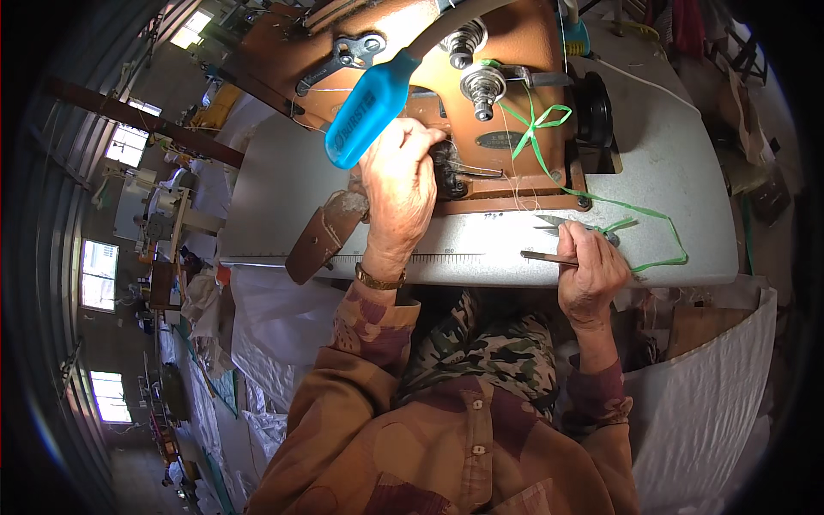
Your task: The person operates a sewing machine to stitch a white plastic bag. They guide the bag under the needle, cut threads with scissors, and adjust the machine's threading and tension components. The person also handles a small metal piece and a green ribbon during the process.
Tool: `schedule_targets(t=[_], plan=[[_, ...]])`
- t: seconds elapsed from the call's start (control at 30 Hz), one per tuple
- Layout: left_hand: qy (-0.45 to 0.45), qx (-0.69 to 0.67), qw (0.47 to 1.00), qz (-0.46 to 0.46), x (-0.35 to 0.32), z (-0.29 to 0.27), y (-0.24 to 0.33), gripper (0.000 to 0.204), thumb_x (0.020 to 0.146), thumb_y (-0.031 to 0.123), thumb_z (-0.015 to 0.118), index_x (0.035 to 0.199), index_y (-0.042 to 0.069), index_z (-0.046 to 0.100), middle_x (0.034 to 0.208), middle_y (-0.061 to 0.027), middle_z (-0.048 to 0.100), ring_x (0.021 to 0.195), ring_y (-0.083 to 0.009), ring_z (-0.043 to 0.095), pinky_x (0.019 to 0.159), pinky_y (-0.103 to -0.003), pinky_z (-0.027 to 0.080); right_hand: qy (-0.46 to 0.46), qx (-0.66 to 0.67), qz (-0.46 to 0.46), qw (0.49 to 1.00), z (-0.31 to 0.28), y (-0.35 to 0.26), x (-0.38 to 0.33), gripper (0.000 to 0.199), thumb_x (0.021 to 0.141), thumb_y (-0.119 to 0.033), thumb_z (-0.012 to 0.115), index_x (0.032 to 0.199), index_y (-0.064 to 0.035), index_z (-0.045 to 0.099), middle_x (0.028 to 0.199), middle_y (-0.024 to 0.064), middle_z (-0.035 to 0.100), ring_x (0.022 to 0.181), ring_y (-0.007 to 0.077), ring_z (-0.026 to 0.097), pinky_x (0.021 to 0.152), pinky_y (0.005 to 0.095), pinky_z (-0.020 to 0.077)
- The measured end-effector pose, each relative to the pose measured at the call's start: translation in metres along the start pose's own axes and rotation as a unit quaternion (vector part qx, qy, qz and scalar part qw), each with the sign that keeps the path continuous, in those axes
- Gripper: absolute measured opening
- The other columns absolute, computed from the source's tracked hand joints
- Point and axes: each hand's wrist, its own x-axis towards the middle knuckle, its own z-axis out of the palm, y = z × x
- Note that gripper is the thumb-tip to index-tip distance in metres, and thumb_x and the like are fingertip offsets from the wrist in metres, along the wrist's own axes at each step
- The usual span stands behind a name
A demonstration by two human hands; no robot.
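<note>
Looks like needle-area fiddling: left hand (399,184) curled in at the sewing machine (446,94), right hand (590,266) pinching tweezers (549,257) on the surface (687,172), so probably threading next.

One brown sewing machine (481,94), one blue-handled screwdriver (371,109), one pair of tweezers (549,257), one green ribbon (601,199), two hands

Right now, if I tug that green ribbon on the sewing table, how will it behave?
The green ribbon looks thin and floppy: it lies in loose curves. It is probably very light. It is tied in a bow on the sewing machine, so it may snag rather than slide free.
</note>
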Motion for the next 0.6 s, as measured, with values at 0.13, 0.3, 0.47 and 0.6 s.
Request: schedule_targets(t=[0.13, 0.3, 0.47, 0.6], plan=[[0.092, -0.074, 0.993, -0.031, -0.008, -0.010, 0.006, 0.017, 0.089, -0.009, 0.061, 0.100, -0.001, 0.071, 0.097, -0.0123, 0.066, 0.088, -0.0197, 0.064, 0.079, -0.030, 0.050, -0.004, -0.003, 0.001, 1.000, 0.000, 0.000, 0.000, 0.014, 0.086, -0.010, 0.074, 0.097, -0.0055, 0.066, 0.072, 0.0076, 0.062, 0.059, 0.0243, 0.063, 0.052, 0.0341, 0.0480], [0.022, -0.090, 0.991, -0.092, -0.054, -0.047, 0.034, 0.005, 0.086, -0.001, 0.070, 0.091, -0.001, 0.070, 0.081, -0.0090, 0.067, 0.076, -0.0182, 0.064, 0.072, -0.030, 0.049, -0.024, -0.010, 0.014, 1.000, -0.003, -0.005, 0.003, 0.012, 0.087, -0.011, 0.072, 0.096, -0.0052, 0.066, 0.072, 0.0080, 0.062, 0.060, 0.0255, 0.063, 0.053, 0.0356, 0.0481], [-0.099, -0.150, 0.975, -0.133, -0.116, -0.066, 0.050, 0.005, 0.083, 0.003, 0.074, 0.079, 0.003, 0.071, 0.070, -0.0070, 0.063, 0.066, -0.0224, 0.057, 0.063, -0.034, 0.044, -0.024, -0.023, 0.016, 0.999, -0.002, -0.009, 0.003, 0.011, 0.089, -0.011, 0.071, 0.096, -0.0048, 0.066, 0.075, 0.0093, 0.064, 0.063, 0.0275, 0.064, 0.055, 0.0370, 0.0489], [-0.164, -0.161, 0.960, -0.158, -0.157, -0.073, 0.053, 0.009, 0.082, 0.005, 0.075, 0.091, 0.004, 0.072, 0.081, -0.0081, 0.068, 0.075, -0.0261, 0.061, 0.069, -0.035, 0.048, -0.031, -0.030, 0.022, 0.999, -0.001, -0.008, 0.002, 0.010, 0.090, -0.013, 0.070, 0.095, -0.0053, 0.066, 0.077, 0.0101, 0.065, 0.066, 0.0292, 0.066, 0.058, 0.0379, 0.0497]])
